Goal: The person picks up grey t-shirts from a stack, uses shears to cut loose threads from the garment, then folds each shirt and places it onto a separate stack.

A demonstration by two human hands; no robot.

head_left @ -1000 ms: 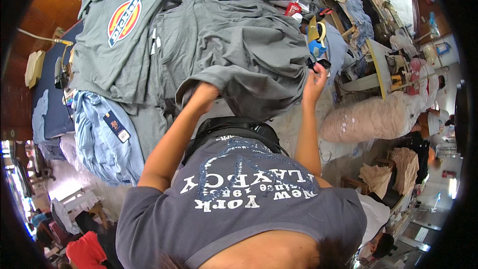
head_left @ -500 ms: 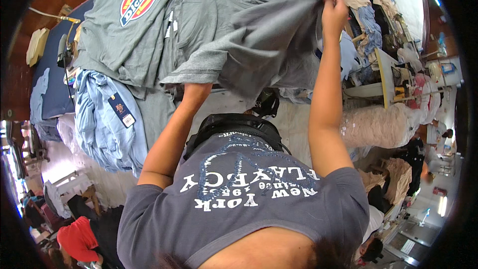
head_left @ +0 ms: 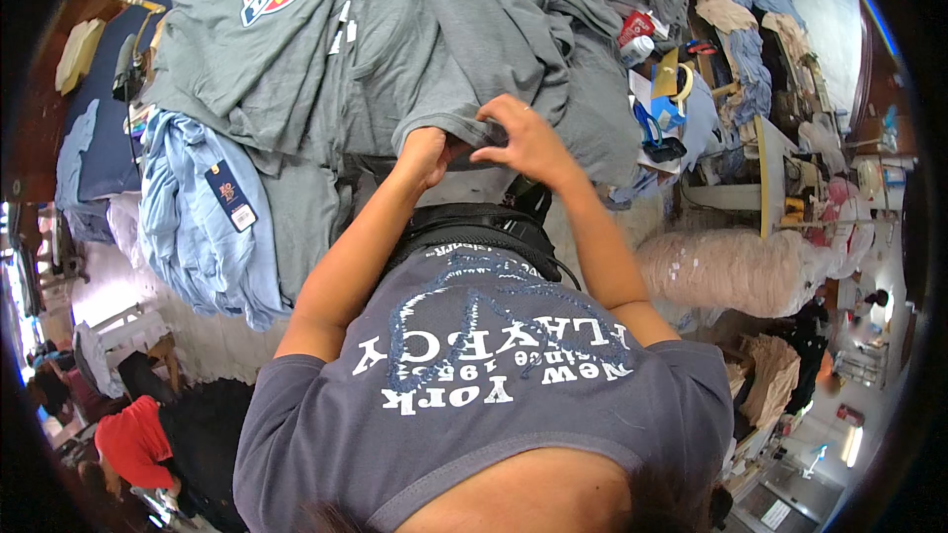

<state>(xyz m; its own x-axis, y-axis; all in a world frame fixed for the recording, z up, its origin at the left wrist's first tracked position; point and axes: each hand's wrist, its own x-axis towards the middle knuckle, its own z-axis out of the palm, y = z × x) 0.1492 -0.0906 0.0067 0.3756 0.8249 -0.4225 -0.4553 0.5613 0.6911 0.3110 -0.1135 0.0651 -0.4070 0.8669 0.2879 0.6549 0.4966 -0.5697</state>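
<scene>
A grey T-shirt lies spread on the pile before me, its hemmed opening turned towards my body. My left hand is closed on the left side of that hem, with the fingertips partly hidden by cloth. At the hem's right side is my right hand, its thumb and forefinger apart in a curve around the edge. The forefinger touches the fabric; the other fingers are mostly hidden. More grey shirts with a colourful round print lie to the left and beyond.
Light blue garments with a dark hang tag hang at the left. To the right are blue-handled scissors, a roll of tape and a white bottle. A large beige bundle stands below them. A person in red is behind, lower left.
My right hand has come down and left from the far right, and the stretched cloth now lies slack. My left hand has come out from under the fabric and shows at the hem.
</scene>
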